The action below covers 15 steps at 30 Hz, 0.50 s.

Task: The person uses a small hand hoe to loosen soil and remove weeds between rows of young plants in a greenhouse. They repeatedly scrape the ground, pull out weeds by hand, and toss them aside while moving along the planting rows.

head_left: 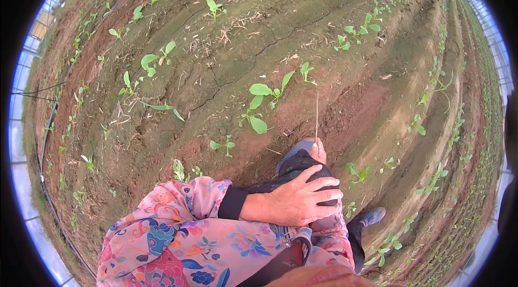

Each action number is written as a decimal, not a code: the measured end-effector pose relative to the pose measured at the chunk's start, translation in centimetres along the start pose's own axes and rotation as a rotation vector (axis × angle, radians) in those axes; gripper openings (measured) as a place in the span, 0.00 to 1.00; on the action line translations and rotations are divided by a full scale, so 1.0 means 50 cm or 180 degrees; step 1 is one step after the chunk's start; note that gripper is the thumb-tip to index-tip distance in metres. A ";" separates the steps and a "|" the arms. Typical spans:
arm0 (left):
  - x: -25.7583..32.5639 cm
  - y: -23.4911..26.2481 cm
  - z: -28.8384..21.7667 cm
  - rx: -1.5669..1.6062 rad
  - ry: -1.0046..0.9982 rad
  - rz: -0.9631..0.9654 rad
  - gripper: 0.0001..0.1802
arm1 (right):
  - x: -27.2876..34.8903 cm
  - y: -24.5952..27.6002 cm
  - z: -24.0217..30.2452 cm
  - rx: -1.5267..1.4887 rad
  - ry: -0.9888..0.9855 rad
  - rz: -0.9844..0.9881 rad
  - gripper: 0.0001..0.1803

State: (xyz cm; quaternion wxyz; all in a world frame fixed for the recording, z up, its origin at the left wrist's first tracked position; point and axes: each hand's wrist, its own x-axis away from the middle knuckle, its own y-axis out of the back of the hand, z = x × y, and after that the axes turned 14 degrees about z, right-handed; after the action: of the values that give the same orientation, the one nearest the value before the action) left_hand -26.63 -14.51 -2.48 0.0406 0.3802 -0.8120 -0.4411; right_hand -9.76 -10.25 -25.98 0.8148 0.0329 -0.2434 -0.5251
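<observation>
The front shoe point(292, 156), blue-grey and partly hidden by dark cloth point(299, 167), stood on brown soil point(350, 109). Immediately to its right, the right hand point(318, 151) showed only in part; its visible fingers were drawn in narrowly around a thin stick point(317, 117). The stick began beside the shoe and extended ahead of it, its far end near a small seedling point(306, 73); whether that end touched the ground could not be told.

Nearer the body than the shoe, the left hand point(303, 196) lay palm down across dark cloth, its fingers moderately spread, slightly bent and gripping nothing visible. A black cuff point(232, 203) and a pink floral sleeve point(189, 195) covered that arm, to the left of the shoe and nearer the body. The rear shoe point(373, 216) rested to the right of the front one and farther back.

Ahead and to the left of the front shoe grew a broad-leaved seedling point(260, 89), with a low two-leaved plant point(222, 145) more directly left. A crack point(270, 44) ran through the soil well ahead of the shoe. Far to its left stretched a black hose point(41, 163), and to its right ran long rows of young plants point(437, 173).
</observation>
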 end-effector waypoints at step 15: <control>-0.011 -0.056 0.148 0.5141 0.1698 -0.2057 0.13 | -0.025 0.212 0.219 0.0973 0.0147 0.0265 0.22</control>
State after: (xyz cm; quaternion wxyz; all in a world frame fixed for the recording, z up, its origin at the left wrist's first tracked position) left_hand -27.60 -9.98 -8.92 -0.1771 0.5916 -0.6915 0.3747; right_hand -5.98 -2.22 -13.51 0.8268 0.1584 -0.3029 -0.4468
